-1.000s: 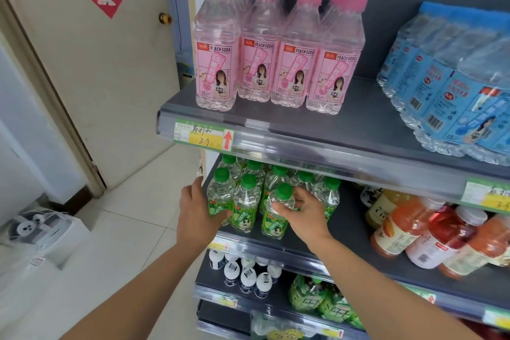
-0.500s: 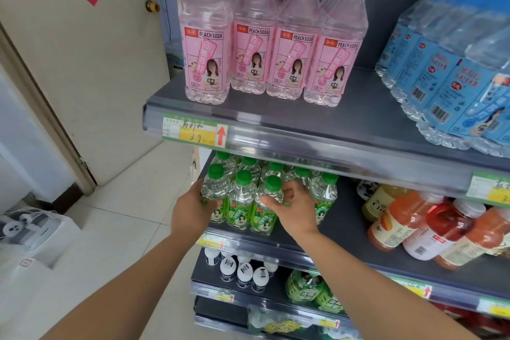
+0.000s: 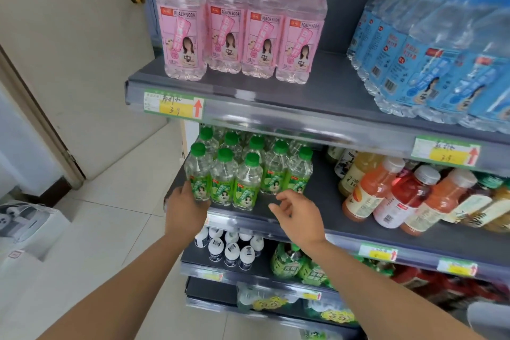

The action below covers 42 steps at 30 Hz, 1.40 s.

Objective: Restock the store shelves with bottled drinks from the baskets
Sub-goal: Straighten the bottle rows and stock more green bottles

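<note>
Head view: the shelf unit (image 3: 345, 36) carries the green-capped bottles (image 3: 248, 176) upright in a tight block at the left end of the middle shelf (image 3: 325, 201); no basket is in view. The step in hand is judged to be squaring this block. Push low on the labels rather than at the caps, so that the bottles slide and do not tip, and keep the front row just behind the front rail (image 3: 248, 222). Headroom is limited: the upper shelf edge (image 3: 276, 121) sits close over the rear caps, so any bottle should go in low and level. The left end of the shelf is open, and the outermost bottle stands near that drop. Bare shelf lies between the block and the juice bottles (image 3: 386, 196), which lie tilted to the right; this is the free room for widening the rows. The left hand (image 3: 186, 211) rests against the base of the leftmost front bottle; whether its fingers wrap it cannot be told. The right hand (image 3: 299, 218) is empty, fingers loosely spread, just in front of the rail and apart from the bottles.
</note>
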Each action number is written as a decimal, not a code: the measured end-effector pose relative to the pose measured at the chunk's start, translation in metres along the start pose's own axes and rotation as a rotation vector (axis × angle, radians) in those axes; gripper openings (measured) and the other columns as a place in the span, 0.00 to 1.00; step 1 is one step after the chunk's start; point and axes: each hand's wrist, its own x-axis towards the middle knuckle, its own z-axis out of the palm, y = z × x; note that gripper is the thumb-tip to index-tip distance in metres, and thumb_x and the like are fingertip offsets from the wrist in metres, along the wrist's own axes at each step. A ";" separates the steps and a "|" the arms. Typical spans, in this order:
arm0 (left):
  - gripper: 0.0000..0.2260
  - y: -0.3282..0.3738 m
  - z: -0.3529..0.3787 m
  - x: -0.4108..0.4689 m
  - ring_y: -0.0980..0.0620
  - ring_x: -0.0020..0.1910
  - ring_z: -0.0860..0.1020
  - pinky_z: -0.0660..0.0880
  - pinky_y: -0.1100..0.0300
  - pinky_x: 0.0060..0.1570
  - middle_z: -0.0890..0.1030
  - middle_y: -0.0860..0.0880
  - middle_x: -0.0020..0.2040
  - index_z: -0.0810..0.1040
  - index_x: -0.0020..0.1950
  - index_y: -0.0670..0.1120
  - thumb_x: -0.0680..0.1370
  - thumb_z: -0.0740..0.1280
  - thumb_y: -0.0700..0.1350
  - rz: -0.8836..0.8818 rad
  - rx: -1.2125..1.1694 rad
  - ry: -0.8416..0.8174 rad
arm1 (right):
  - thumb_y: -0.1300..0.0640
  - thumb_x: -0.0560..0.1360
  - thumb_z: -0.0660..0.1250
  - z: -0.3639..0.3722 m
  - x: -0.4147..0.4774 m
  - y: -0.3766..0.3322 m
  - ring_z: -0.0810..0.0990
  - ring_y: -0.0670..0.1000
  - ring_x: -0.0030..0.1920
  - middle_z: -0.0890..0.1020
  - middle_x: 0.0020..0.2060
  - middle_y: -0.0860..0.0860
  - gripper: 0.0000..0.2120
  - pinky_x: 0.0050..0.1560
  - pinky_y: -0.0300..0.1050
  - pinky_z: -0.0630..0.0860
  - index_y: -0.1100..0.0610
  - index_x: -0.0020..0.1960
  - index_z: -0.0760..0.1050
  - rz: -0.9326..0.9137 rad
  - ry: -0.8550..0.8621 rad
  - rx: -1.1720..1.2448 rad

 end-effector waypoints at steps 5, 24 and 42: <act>0.20 0.008 0.036 -0.062 0.40 0.56 0.76 0.74 0.49 0.54 0.75 0.40 0.61 0.73 0.67 0.42 0.76 0.68 0.45 -0.006 0.047 -0.071 | 0.50 0.75 0.67 -0.016 -0.056 0.053 0.79 0.50 0.40 0.81 0.38 0.48 0.07 0.41 0.46 0.77 0.53 0.48 0.78 0.007 -0.095 -0.139; 0.13 -0.007 0.324 -0.246 0.48 0.61 0.74 0.73 0.53 0.59 0.76 0.47 0.61 0.77 0.62 0.49 0.78 0.64 0.49 0.135 0.194 -0.573 | 0.46 0.79 0.59 0.045 -0.248 0.319 0.77 0.52 0.59 0.78 0.59 0.50 0.15 0.53 0.43 0.74 0.50 0.63 0.72 0.451 -0.566 -0.476; 0.21 -0.146 0.691 -0.268 0.45 0.65 0.70 0.72 0.52 0.62 0.72 0.46 0.64 0.71 0.69 0.48 0.78 0.63 0.55 0.357 0.580 -0.909 | 0.45 0.77 0.63 0.292 -0.345 0.611 0.77 0.53 0.60 0.79 0.59 0.53 0.20 0.53 0.42 0.72 0.55 0.63 0.72 0.874 -0.628 -0.335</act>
